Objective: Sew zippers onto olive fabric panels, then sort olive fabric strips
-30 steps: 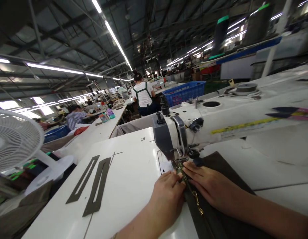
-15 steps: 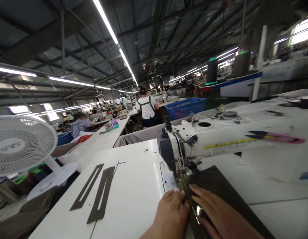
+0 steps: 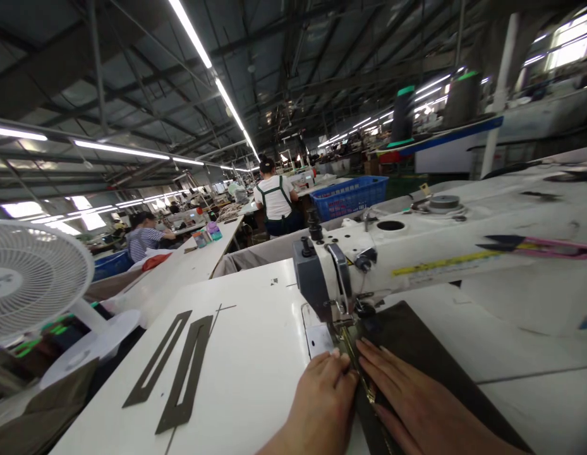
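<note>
A zipper (image 3: 364,378) with gold-coloured teeth runs from under the sewing machine's needle area (image 3: 343,319) toward me, along dark olive fabric (image 3: 430,347). My left hand (image 3: 321,398) lies left of the zipper, fingers bent and pressed together at the edge of the cloth; its fingertips hide what they pinch. To the right of the zipper, my right hand (image 3: 411,395) rests flat on the fabric with fingers stretched toward the needle. Two dark olive pieces with long slots, a narrower one (image 3: 155,360) and a wider one (image 3: 189,373), lie on the white table.
A white fan (image 3: 37,278) stands at the left beside dark folded cloth (image 3: 47,404). Pink-handled thread snips (image 3: 549,246) lie on the machine arm near a yellow measuring tape (image 3: 445,262). Beyond are a blue crate (image 3: 350,197), thread cones (image 3: 403,117) and a seated co-worker (image 3: 277,199).
The view has shifted slightly. The fabric and zipper have moved a little toward the machine, and my right hand lies flatter alongside them. My left hand keeps its bent fingers at the cloth edge.
</note>
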The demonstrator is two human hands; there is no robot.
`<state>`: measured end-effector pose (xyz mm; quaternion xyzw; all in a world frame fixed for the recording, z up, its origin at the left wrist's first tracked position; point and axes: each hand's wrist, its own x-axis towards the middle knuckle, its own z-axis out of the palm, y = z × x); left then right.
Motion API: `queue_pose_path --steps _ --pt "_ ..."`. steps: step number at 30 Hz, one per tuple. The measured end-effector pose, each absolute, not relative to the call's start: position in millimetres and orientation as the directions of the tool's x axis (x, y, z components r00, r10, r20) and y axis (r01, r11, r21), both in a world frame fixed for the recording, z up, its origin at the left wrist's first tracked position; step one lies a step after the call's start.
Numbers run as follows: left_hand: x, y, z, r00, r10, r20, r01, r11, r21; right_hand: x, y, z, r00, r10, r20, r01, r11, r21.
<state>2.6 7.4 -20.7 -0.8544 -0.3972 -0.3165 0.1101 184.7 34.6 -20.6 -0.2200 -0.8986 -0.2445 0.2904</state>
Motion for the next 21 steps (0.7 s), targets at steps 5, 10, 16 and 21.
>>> queue_pose_path --steps 5,10,16,21 --pt "0.1 17.0 -15.4 0.5 0.578 0.645 0.723 -0.689 0.057 179.9 42.5 -18.2 -0.727 0.274 0.63 0.55 0.782 0.294" --pt "-5.6 27.9 -16.8 0.533 0.526 0.662 0.719 -0.694 -0.027 176.3 53.5 -20.9 -0.688 0.299 0.661 0.562 0.796 0.225" --pt "-10.1 36.3 -20.5 0.54 0.566 0.623 0.716 -0.698 0.014 169.2 66.8 -21.6 -0.609 0.327 0.723 0.565 0.819 0.105" --pt "-11.6 40.4 -19.6 0.526 0.638 0.562 0.753 -0.657 0.041 163.0 72.6 -12.8 -0.586 0.47 0.66 0.546 0.831 -0.106"
